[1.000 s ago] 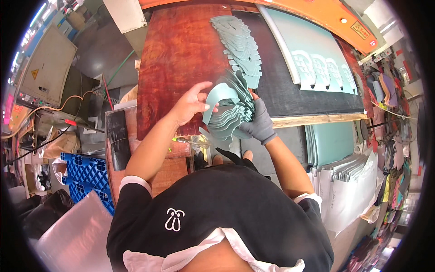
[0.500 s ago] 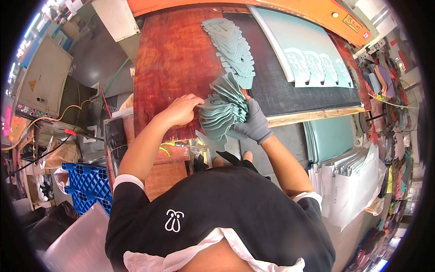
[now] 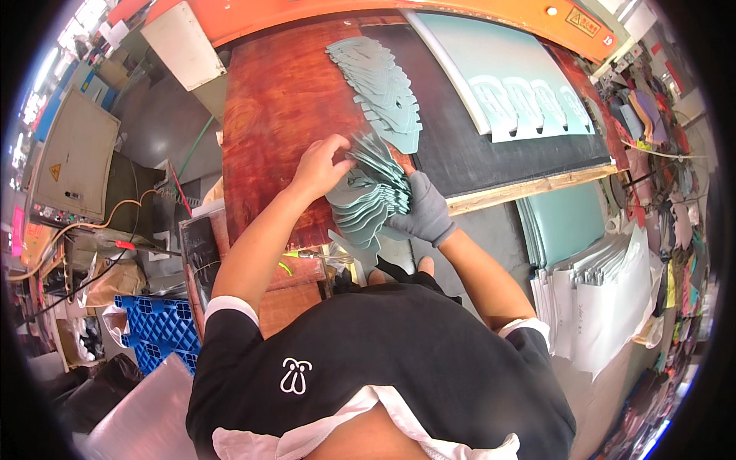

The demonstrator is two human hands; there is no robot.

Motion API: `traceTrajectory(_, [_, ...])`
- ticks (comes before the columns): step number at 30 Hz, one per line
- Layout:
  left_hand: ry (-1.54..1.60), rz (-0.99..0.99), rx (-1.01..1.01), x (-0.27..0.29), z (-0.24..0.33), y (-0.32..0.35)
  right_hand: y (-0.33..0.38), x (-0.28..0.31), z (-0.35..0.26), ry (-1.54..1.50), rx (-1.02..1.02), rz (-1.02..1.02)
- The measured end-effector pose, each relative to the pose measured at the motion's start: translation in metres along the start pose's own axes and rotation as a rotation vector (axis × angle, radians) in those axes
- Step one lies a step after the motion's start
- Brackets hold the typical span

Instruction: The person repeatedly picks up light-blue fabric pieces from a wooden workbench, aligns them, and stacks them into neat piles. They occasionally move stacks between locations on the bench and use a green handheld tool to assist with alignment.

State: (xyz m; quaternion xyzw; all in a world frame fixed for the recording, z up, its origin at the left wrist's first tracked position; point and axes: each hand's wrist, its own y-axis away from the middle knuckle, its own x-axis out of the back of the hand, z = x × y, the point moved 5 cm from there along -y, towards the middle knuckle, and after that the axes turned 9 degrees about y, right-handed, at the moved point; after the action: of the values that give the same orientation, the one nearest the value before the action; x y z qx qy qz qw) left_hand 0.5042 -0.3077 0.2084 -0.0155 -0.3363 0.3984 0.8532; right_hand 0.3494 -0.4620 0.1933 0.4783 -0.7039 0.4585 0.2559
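Note:
A fanned stack of pale green cut pieces (image 3: pixel 360 205) is held over the front edge of the table. My right hand (image 3: pixel 428 208), in a grey glove, grips its right side. At the upper left edge of the stack is my bare left hand (image 3: pixel 323 165), thumb and forefinger apart with a gap between them; the fingertips are close to the pieces, and I cannot tell how firmly they touch. Beyond the stack, a row of overlapping pale green pieces (image 3: pixel 376 84) lies on the reddish-brown tabletop (image 3: pixel 276 115).
A green sheet with cut outlines (image 3: pixel 529 69) lies on the black board (image 3: pixel 475 165) at the right. An orange machine beam (image 3: pixel 307 21) spans the back. Stacked green sheets (image 3: pixel 563 222) and white sheets (image 3: pixel 594 307) stand right of me; a blue plastic crate (image 3: pixel 157 330) sits at left.
My left hand has moved up along the stack's edge, and its thumb and forefinger have spread. The right hand still grips the stack. The whole view has shifted slightly.

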Motion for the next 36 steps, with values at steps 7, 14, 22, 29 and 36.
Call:
traceTrajectory(7, [0.2, -0.16, -0.152, 0.016, 0.029, 0.027, 0.003, -0.001, 0.004, -0.034, -0.001, 0.0])
traceTrajectory(14, [0.367, -0.318, 0.048, 0.012, 0.01, -0.023, 0.001, -0.001, -0.003, 0.002, 0.2, 0.072])
traceTrajectory(22, [0.265, -0.225, 0.065, 0.016, 0.006, -0.004, 0.009, 0.0, -0.005, 0.014, 0.231, 0.144])
traceTrajectory(29, [-0.144, 0.016, -0.441, 0.018, 0.044, 0.028, 0.008, 0.0, -0.005, 0.022, 0.213, 0.141])
traceTrajectory(36, [-0.042, -0.048, -0.408, 0.014, 0.043, 0.036, 0.006, 0.006, -0.01, 0.031, 0.23, 0.153])
